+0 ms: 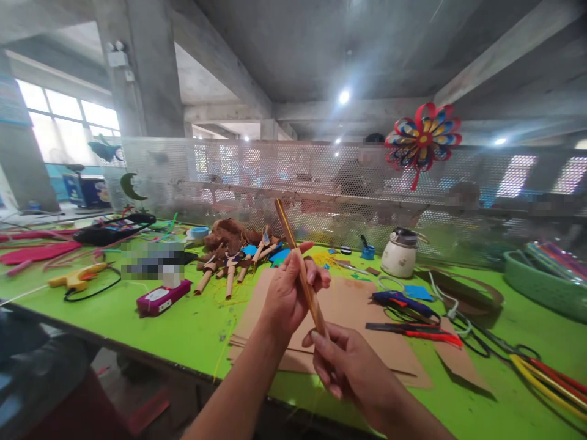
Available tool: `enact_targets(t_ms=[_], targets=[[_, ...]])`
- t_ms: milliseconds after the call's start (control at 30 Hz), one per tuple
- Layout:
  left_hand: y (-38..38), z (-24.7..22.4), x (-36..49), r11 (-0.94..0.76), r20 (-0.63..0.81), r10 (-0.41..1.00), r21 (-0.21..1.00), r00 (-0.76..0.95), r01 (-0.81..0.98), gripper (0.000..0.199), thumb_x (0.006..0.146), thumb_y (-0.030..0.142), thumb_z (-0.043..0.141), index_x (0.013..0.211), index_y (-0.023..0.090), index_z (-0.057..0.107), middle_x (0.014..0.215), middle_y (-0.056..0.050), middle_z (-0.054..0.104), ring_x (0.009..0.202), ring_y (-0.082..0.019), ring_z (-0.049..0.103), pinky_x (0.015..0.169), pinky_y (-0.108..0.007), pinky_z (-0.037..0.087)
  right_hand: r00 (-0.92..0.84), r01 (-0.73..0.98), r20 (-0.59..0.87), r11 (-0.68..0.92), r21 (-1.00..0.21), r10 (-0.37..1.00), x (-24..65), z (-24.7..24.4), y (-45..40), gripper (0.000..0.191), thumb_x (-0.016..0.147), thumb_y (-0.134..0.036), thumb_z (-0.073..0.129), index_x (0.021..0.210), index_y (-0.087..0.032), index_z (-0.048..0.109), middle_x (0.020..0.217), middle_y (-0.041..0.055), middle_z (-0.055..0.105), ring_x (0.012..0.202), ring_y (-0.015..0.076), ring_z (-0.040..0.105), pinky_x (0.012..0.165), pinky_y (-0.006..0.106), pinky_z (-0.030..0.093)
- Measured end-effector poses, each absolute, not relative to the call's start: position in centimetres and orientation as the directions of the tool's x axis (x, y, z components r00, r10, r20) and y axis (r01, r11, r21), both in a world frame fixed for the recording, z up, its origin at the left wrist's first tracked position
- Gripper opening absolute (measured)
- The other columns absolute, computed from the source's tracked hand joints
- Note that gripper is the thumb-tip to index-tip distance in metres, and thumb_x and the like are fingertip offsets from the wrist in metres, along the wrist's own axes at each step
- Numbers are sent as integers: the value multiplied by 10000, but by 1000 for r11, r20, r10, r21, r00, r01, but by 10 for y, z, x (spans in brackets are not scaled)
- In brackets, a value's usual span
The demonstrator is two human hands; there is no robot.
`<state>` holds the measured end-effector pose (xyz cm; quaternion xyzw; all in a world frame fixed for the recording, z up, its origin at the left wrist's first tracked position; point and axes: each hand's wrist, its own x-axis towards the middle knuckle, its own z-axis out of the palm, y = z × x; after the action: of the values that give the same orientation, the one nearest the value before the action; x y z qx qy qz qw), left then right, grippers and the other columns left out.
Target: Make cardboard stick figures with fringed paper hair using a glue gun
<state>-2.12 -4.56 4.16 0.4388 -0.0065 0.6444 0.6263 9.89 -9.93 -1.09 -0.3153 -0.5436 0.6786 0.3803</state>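
Observation:
A thin brown strip or tube (288, 229) with a yellowish line along it slants between my two hands, above brown cardboard sheets (348, 299). My left hand (288, 290) holds its middle, with the thumb against it and some fingers extended. Around its lower end, my right hand (334, 354) has its thumb and fingers closed. The strip's top end sticks up past my left hand. Whether it is rolled or folded is hard to tell.
On the green table (220, 342) lie rolled brown paper pieces (229, 278), a purple tissue box (164, 297), a yellow glue gun (77, 277), a blue glue gun (403, 300) and red-handled scissors (433, 334). A white pot (398, 253) and green basket (541, 284) stand right.

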Motion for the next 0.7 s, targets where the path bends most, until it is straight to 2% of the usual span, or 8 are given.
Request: enact_targets(t_ms=[100, 300, 467, 600, 700], targets=[[-44, 39, -22, -208, 559, 814, 535, 159, -819, 262, 894, 285, 491, 1105, 145, 555, 583, 33, 479, 627, -126, 585, 621, -230, 467, -479, -131, -1, -72, -989, 878, 100, -6, -103, 358, 821, -485, 566, 876, -132, 545, 488, -70, 457, 353, 15, 316, 352, 154, 172], [-41, 33, -30, -219, 518, 848, 541, 116, -812, 331, 913, 299, 447, 1223, 188, 482, 646, 8, 558, 754, -174, 636, 745, -310, 505, -448, -25, 8, -4, -1000, 894, 99, -2, -103, 398, 819, -470, 566, 1051, -151, 514, 550, -80, 416, 411, 35, 297, 380, 162, 234], [-40, 31, -30, -206, 524, 845, 509, 111, -836, 336, 934, 295, 391, 1238, 179, 475, 546, 32, 491, 703, -174, 641, 718, -294, 514, -357, 133, 93, 150, -980, 929, 104, -6, -96, 436, 797, -424, 598, 1151, -182, 517, 756, -16, 488, 564, 78, 438, 455, 188, 339], [-39, 29, -28, -188, 515, 850, 493, 111, -849, 327, 940, 288, 374, 1226, 177, 485, 552, 30, 491, 725, -169, 640, 758, -296, 509, -383, 196, 120, 207, -959, 916, 108, -7, -94, 326, 823, -430, 553, 980, -147, 597, 686, -22, 468, 554, 85, 424, 481, 206, 341], [-38, 28, -27, -199, 516, 851, 481, 92, -854, 313, 935, 276, 392, 1215, 180, 494, 566, 30, 499, 746, -162, 636, 796, -299, 499, -399, 183, 152, 241, -953, 904, 109, -9, -95, 305, 854, -436, 503, 837, -142, 584, 616, -27, 464, 516, 83, 404, 469, 211, 317]])
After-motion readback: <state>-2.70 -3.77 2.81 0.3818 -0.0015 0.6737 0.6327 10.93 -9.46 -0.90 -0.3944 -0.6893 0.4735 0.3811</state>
